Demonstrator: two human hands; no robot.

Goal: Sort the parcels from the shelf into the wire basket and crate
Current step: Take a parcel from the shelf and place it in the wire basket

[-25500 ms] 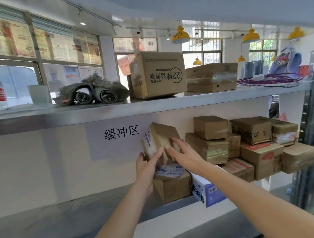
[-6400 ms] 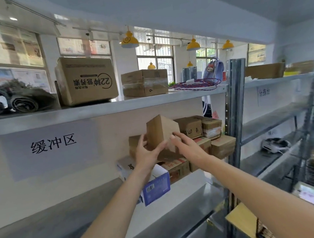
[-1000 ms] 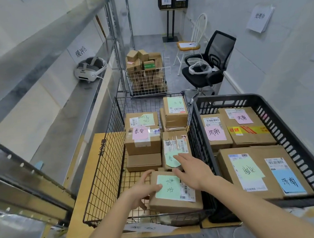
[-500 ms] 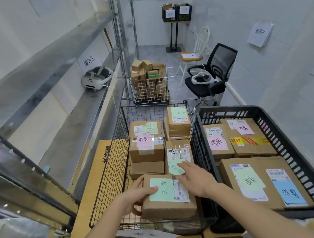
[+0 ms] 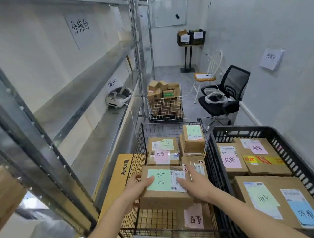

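Cardboard parcel (image 5: 165, 187) over wire basket (image 5: 136, 155); left hand (image 5: 138, 186) grip clamped, right hand (image 5: 195, 185) flat; crate (image 5: 304, 163) beside.

A brown parcel (image 5: 165, 187) with a green note and a white shipping label on top sits level over the wire basket (image 5: 136, 155), gripped at its left end by the left hand (image 5: 138, 186) and touched on its right side by the right hand (image 5: 195, 184). The black wire basket holds other labelled brown parcels. Just to its right, the black plastic crate (image 5: 300, 164) holds 4 larger brown parcels. The metal shelf (image 5: 95, 129) runs along the left.
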